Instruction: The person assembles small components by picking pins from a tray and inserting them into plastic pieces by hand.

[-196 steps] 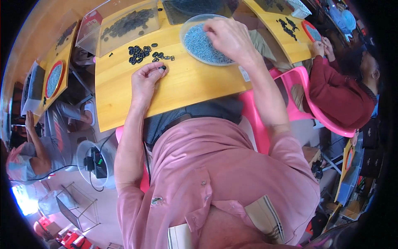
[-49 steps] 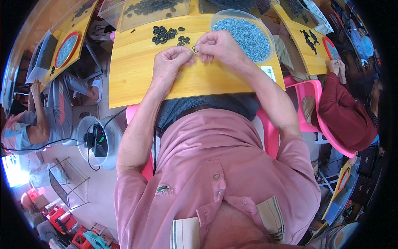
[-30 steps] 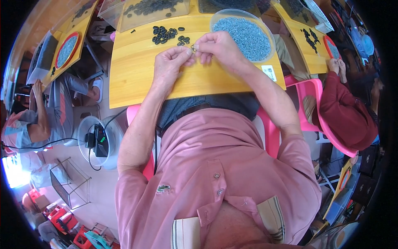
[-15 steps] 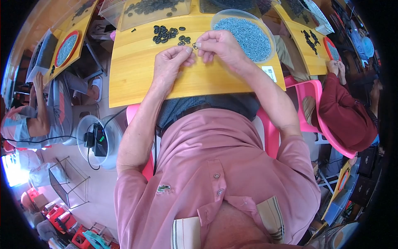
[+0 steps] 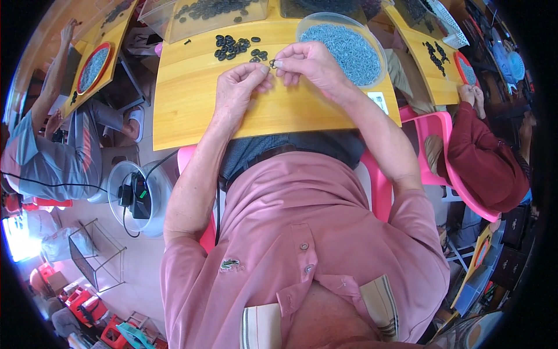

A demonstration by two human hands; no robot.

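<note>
- Small dark piece (image 5: 273, 64): above the table (image 5: 192, 104), at the fingertips where both hands meet.
- Right hand (image 5: 313, 65): at the piece's three o'clock, thumb and finger pinching it.
- Left hand (image 5: 236, 88): at its eight o'clock, thumb and finger close together; cannot tell whether they grip it.
- Pile of black rings (image 5: 228, 47): at ten o'clock, on the table.
- Clear bowl (image 5: 382, 72): between two and three o'clock, filled with bluish metal pieces (image 5: 340, 52).
</note>
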